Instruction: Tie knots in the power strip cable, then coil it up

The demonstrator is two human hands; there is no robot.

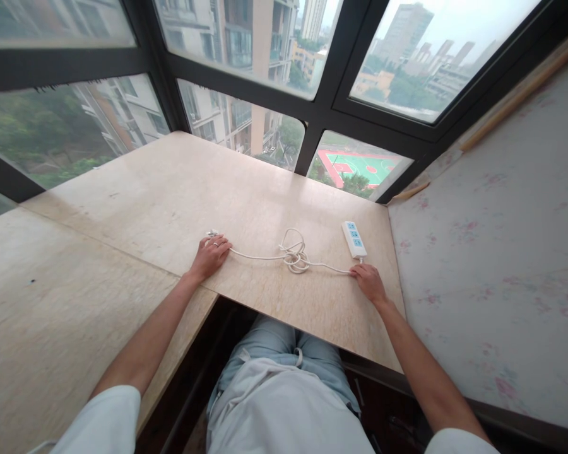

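A white power strip (355, 239) lies on the beige stone sill (180, 183) near the right wall. Its white cord (295, 256) runs left across the sill with a tangled loop in the middle. My left hand (210, 255) is closed over the cord's plug end, a ring on one finger. My right hand (368, 281) pinches the cord just below the power strip. Both forearms reach over the sill's front edge.
Dark-framed windows (322, 94) wrap the back and left of the sill. A pale floral-patterned wall (502, 239) rises on the right. My lap in light jeans (284, 353) sits below the sill edge.
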